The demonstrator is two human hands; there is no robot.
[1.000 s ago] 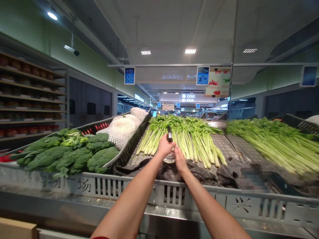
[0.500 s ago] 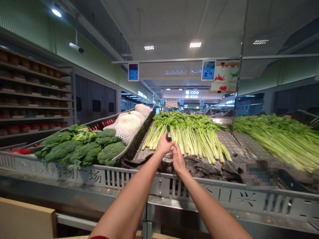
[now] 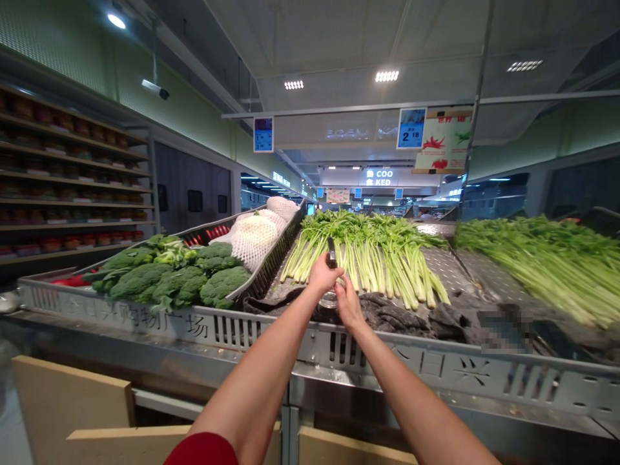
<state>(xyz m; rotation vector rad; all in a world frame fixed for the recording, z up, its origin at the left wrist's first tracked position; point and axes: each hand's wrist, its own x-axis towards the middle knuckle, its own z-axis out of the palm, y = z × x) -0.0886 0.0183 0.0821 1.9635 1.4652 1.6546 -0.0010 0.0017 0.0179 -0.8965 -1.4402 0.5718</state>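
Observation:
In front of me, over the near edge of the display, my left hand [image 3: 324, 274] is closed around a narrow dark object [image 3: 332, 252] whose upper end sticks up past the fingers. My right hand [image 3: 349, 302] meets it from the right, its fingers bent and pressed together; whatever they pinch is hidden. Below and between both hands shows a round, shiny, clear part [image 3: 329, 299], perhaps a roll of tape; I cannot tell whether it belongs to the dark object. Just beyond lies a row of celery [image 3: 368, 258], leaves pointing away. A crumpled dark cloth [image 3: 392, 318] lies nearer.
Left of the celery, a black divider [image 3: 274, 258] borders broccoli [image 3: 145, 278] and white net-wrapped produce [image 3: 256, 239]. A grey slotted rail [image 3: 310, 345] runs along the front. On the right, a mirror [image 3: 533, 271] reflects celery. Wooden boards [image 3: 72, 403] stand below.
The camera view has tilted down and shifted slightly left, showing more of the boards and the red sleeve. Both hands stay together at the dark object.

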